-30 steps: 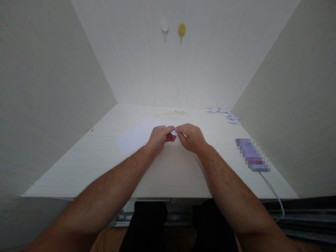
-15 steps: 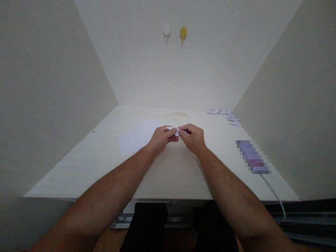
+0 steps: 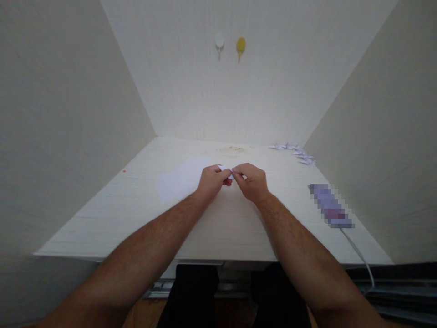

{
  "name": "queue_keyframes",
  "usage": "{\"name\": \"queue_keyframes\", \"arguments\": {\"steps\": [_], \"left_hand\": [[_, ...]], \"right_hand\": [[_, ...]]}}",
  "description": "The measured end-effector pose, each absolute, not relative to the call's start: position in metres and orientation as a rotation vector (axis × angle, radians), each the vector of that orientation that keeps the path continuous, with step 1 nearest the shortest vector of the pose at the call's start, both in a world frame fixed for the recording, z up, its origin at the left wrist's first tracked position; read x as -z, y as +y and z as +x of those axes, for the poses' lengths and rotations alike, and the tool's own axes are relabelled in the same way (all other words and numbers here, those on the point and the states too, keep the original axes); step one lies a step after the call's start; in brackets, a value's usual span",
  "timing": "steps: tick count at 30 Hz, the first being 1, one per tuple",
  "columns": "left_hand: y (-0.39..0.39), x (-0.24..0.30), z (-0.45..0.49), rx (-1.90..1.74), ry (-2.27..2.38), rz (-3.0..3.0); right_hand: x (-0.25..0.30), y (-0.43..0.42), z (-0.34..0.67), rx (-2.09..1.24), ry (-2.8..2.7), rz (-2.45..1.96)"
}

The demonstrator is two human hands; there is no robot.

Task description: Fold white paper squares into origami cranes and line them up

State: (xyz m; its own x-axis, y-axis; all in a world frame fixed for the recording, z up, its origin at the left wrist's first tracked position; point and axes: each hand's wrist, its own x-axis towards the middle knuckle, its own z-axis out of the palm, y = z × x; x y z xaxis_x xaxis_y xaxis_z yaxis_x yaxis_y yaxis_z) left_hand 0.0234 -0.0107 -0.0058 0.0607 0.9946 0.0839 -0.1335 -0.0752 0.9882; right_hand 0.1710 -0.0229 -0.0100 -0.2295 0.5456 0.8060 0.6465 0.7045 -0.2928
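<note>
My left hand and my right hand meet over the middle of the white table. Both pinch a small folded piece of white paper between their fingertips, just above the tabletop. Most of the paper is hidden by my fingers. A sheet of white paper lies flat on the table just left of my left hand.
Several small folded paper pieces lie in a row at the far right corner. A blurred purple object with a white cable rests near the right edge. Two hooks, white and yellow, hang on the back wall. Walls close both sides.
Both hands stay pinched on the small paper, with my fingers shifting slightly. The view has drifted a little, so everything sits slightly lower and to the right.
</note>
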Motion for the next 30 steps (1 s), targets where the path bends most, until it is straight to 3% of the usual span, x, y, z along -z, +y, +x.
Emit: {"name": "queue_keyframes", "arguments": {"steps": [6,24,30], "left_hand": [[-0.0118,0.0060,0.0229,-1.320,1.114,1.289],[-0.0142,0.0010,0.0229,-1.274,0.805,0.977],[-0.0099,0.0031,0.0203,-1.313,0.921,1.061]], "right_hand": [[0.0109,-0.0237,0.1681,0.086,-1.835,-0.964],[0.0036,-0.0256,0.1724,0.181,-2.026,-0.894],[0.0049,-0.0261,0.1675,-0.074,-1.840,-0.906]]}}
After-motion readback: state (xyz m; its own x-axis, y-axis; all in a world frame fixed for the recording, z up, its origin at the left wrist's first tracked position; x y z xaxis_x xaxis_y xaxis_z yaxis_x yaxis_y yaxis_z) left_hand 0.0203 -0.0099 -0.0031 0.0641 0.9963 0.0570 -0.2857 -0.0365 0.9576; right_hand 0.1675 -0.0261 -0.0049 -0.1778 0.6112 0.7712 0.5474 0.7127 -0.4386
